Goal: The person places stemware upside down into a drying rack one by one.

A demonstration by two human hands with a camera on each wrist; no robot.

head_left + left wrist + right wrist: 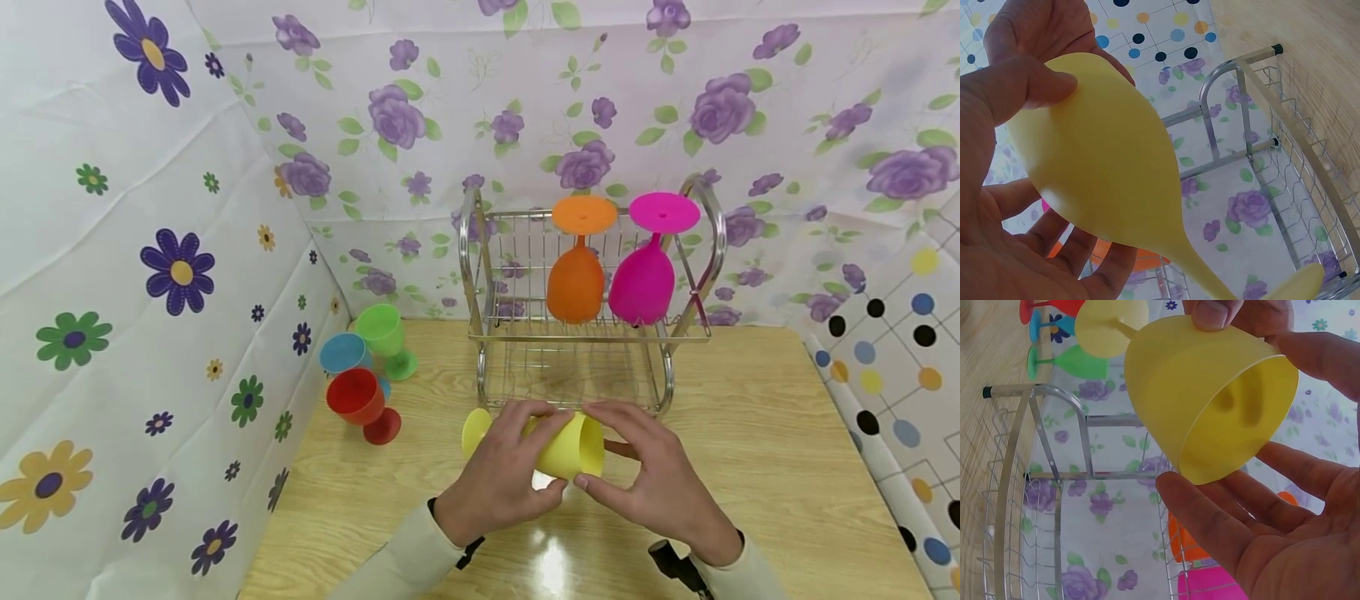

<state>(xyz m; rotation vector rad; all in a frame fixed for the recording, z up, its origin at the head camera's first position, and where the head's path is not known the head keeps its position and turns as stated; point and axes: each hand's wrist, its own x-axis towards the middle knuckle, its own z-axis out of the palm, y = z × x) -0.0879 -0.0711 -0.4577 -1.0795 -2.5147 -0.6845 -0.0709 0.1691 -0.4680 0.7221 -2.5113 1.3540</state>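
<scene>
A yellow plastic goblet (564, 450) is held on its side above the table, its mouth to the right and its foot to the left. My left hand (504, 471) grips the bowl, thumb on one side and fingers around the other, as the left wrist view shows. At the mouth is my right hand (651, 475), its thumb and fingers spanning the rim from opposite sides. The inside of the bowl (1247, 419) shows in the right wrist view. Behind the hands, an orange goblet (576, 283) and a magenta goblet (643, 283) hang upside down on the dish rack.
The two-tier metal dish rack (588, 338) stands against the flowered back wall. On the left of the wooden table (750, 417) are a red goblet (356, 397), a blue goblet (345, 353) and a green goblet (381, 331), all upright. Patterned sheets enclose both sides.
</scene>
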